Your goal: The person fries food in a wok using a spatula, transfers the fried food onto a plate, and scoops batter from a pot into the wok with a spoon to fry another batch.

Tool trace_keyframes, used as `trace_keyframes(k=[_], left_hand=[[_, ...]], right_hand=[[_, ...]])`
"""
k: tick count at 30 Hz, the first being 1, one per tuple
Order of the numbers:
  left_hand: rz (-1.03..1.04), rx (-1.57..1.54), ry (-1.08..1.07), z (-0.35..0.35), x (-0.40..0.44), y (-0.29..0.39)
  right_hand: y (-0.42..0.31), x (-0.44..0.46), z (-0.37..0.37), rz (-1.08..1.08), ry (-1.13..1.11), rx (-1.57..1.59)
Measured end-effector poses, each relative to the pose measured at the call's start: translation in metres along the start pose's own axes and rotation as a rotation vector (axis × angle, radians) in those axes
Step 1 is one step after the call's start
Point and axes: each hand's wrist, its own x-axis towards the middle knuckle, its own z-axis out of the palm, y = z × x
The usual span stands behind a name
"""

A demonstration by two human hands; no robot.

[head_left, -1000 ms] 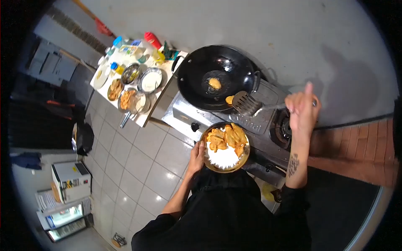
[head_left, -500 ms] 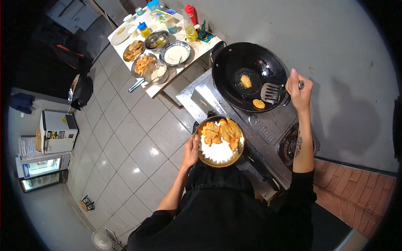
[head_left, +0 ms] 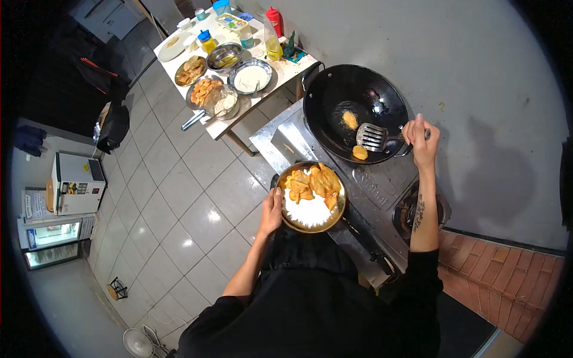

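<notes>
My left hand [head_left: 271, 210] grips the left rim of a round metal plate [head_left: 310, 230], held level in front of my body. Several golden fried pieces [head_left: 322, 181] lie on the plate's far side; its near part shines white with glare. My right hand [head_left: 422, 140] is closed round the handle of a slotted spatula [head_left: 373, 138], whose blade is inside the black wok [head_left: 325, 89]. One fried piece [head_left: 350, 120] sits in oil near the wok's middle. Another fried piece [head_left: 360, 153] lies lower on the wok's side, just below the blade.
The wok stands on a metal gas stove [head_left: 373, 188] against a grey wall; a second burner [head_left: 421, 209] is at right. On the white table [head_left: 286, 74] are bowls of food, a bowl of white batter [head_left: 250, 77], a strainer [head_left: 222, 102] and bottles. Brickwork [head_left: 495, 280] borders the right.
The spatula blade has moved left within the wok, my right hand with it. The lower fried piece has shifted slightly left and down. My left hand still holds the plate.
</notes>
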Motion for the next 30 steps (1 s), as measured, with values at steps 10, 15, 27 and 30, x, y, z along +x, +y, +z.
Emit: trace_keyframes(k=[10, 15, 27, 30], left_hand=[[0.023, 0.074, 0.021, 0.0, 0.017, 0.01], [0.041, -0.015, 0.054, 0.0, 0.028, 0.006], [0.032, 0.017, 0.054, -0.018, 0.029, 0.013], [0.012, -0.001, 0.062, -0.021, 0.031, 0.013]], right_hand=[[0.011, -0.01, 0.013, -0.053, -0.015, 0.218], [0.01, -0.001, 0.031, -0.1, -0.061, 0.245], [-0.015, 0.032, 0.015, -0.177, 0.018, -0.053], [-0.004, 0.03, 0.018, -0.144, -0.029, -0.095]])
